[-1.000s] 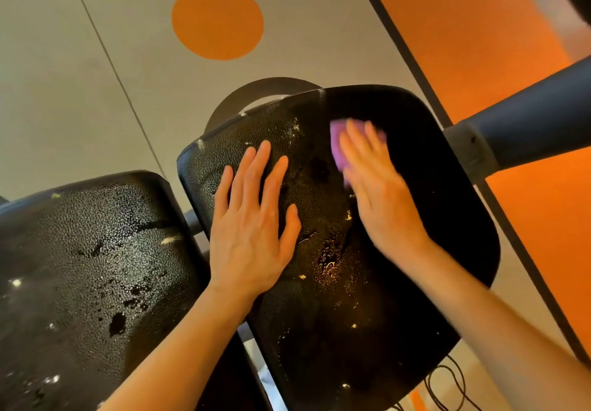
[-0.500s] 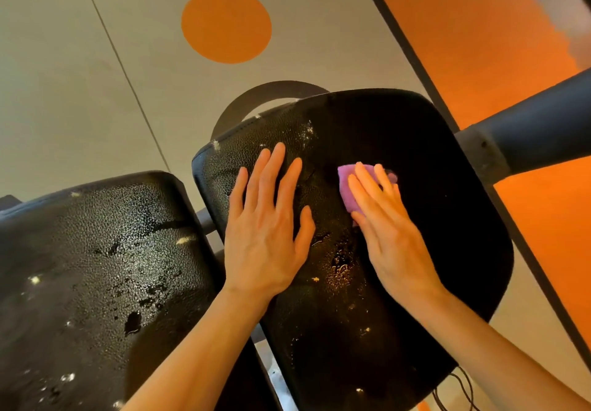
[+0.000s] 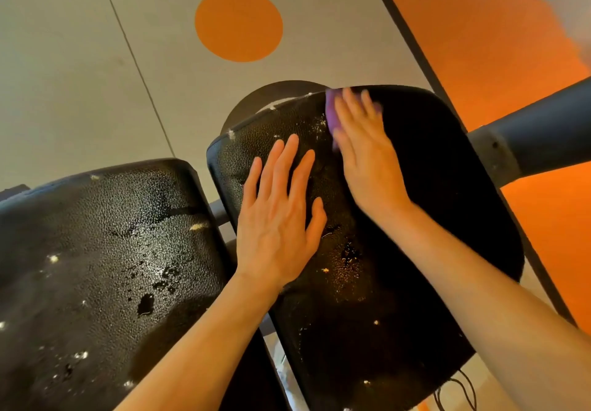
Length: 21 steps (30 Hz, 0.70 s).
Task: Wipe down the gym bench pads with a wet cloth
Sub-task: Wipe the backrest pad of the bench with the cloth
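Two black textured bench pads fill the view. The right pad (image 3: 447, 219) is wet and speckled with small crumbs. My right hand (image 3: 364, 158) presses a purple cloth (image 3: 332, 113) flat against this pad near its far edge, fingers straight; most of the cloth is hidden under the fingers. My left hand (image 3: 278, 215) rests flat on the same pad, fingers spread, just left of the right hand. The left pad (image 3: 96, 250) shines with water drops and pale specks.
A dark metal frame tube (image 3: 537, 142) runs off to the right behind the right pad. A narrow gap with frame parts (image 3: 220, 215) separates the pads. Beige floor with an orange circle (image 3: 238, 23) and an orange strip lies beyond. A black cable (image 3: 460, 394) hangs below.
My right hand slid the purple cloth from the pad's middle up to its far edge, after pulling it back toward me. The left hand stayed flat in place.
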{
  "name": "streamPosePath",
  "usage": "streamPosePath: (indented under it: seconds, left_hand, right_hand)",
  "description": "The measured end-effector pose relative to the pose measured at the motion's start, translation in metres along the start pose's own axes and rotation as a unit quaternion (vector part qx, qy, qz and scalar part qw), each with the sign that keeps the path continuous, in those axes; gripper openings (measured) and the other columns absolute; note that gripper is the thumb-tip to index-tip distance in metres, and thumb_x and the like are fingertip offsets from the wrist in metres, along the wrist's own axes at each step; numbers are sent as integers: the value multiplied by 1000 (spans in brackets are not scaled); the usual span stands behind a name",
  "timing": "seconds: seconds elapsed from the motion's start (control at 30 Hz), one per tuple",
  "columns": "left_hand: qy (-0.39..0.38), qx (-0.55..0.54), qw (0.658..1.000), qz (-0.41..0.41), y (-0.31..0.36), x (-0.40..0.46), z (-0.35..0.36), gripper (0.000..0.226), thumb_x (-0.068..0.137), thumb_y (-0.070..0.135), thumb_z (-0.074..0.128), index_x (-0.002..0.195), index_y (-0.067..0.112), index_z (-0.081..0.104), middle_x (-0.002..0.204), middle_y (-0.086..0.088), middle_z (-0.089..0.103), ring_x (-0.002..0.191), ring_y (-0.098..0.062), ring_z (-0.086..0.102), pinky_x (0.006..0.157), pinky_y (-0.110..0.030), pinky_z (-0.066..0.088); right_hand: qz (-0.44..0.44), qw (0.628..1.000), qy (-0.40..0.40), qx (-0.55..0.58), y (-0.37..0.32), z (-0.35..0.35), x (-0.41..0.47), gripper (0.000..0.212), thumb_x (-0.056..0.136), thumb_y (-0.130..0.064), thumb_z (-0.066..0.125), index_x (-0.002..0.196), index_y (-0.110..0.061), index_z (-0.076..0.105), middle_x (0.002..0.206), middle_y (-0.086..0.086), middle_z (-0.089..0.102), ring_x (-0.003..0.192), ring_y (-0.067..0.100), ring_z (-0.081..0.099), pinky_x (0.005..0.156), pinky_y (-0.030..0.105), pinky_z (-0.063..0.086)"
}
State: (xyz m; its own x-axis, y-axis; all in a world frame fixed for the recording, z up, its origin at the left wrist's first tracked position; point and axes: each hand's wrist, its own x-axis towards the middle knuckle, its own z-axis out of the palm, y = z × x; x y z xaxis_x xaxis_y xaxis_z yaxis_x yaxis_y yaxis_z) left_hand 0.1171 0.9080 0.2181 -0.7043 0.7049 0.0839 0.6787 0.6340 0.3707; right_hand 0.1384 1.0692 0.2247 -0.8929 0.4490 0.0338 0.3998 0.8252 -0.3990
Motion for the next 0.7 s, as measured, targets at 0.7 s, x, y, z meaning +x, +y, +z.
streamPosePath:
  seconds: [0.7]
  left_hand:
    - [-72, 65, 995, -7, -95, -52, -71, 61, 98, 43, 34, 150, 11, 36, 159, -13, 29, 151, -28, 18, 124, -46, 10]
  right_hand:
    - [-3, 1000, -18, -6, -26, 8, -57, 48, 101, -14, 37, 148, -12, 29, 157, 5, 26, 148, 25, 14, 121, 41, 13]
